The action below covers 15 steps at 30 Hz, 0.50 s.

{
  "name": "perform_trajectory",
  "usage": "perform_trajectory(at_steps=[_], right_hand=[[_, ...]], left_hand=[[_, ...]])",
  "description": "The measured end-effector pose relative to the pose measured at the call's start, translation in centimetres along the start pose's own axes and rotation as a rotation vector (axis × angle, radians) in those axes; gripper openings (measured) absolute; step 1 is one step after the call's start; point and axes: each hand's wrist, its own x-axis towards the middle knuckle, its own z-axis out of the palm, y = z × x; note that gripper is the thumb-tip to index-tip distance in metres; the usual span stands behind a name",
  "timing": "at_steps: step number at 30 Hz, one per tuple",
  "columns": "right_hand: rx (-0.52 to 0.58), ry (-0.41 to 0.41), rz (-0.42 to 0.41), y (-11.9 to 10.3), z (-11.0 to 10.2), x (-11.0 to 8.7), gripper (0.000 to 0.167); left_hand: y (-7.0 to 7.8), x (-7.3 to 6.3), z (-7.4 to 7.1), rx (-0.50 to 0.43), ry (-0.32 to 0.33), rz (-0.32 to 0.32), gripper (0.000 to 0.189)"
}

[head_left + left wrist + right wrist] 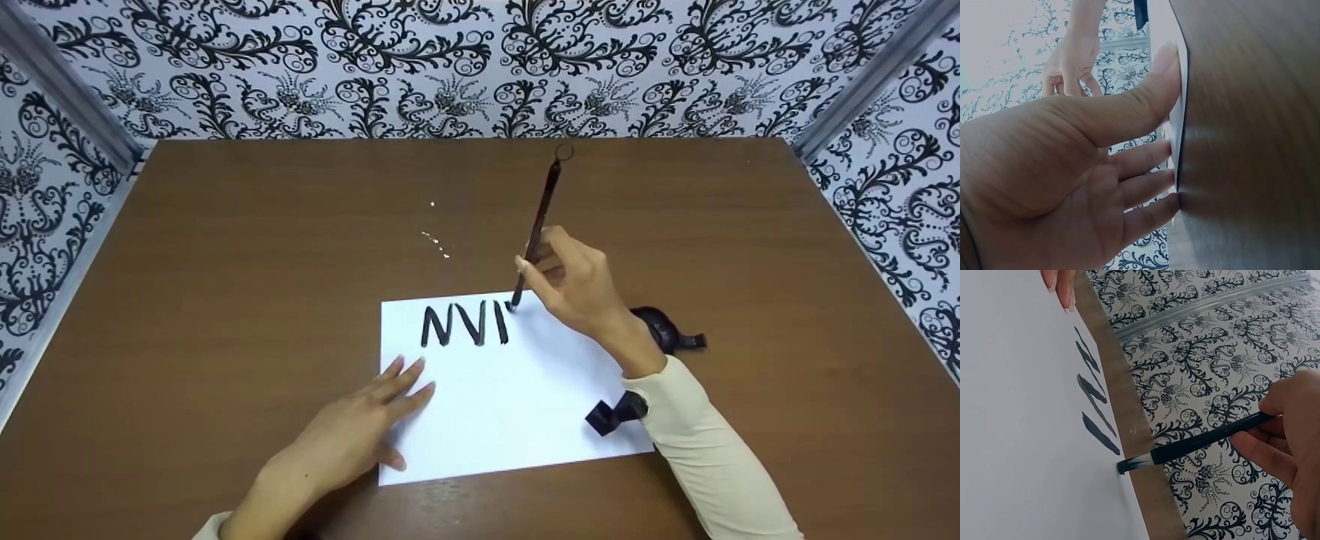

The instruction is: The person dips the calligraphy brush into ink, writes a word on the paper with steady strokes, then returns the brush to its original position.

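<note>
My right hand [574, 281] pinches a dark-handled brush [541, 214] with a small ring at its top end. Its inked tip meets a white sheet of paper [487, 420] near the far edge, at the top of a short new stroke. Bold black strokes [465, 324] run along the top of the sheet to the left of the tip. In the right wrist view the bristles [1135, 464] are pale above and black at the point. My left hand [352, 431] rests on the paper's left edge, fingers spread and straight.
A round black dish with a short handle [660, 330] stands right of the paper, partly behind my right forearm. A black angular object [615, 414] lies on the sheet's lower right. Small light flecks [435, 244] dot the brown table [225, 300]. Patterned wallpaper [450, 67] surrounds the table.
</note>
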Motion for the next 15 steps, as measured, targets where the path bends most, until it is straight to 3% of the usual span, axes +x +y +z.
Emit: perform_trajectory(at_steps=[15], right_hand=[[0.025, -0.061, 0.018, -0.39, -0.36, 0.15, 0.016]], left_hand=[[0.05, -0.03, -0.07, -0.017, -0.015, -0.017, 0.082]])
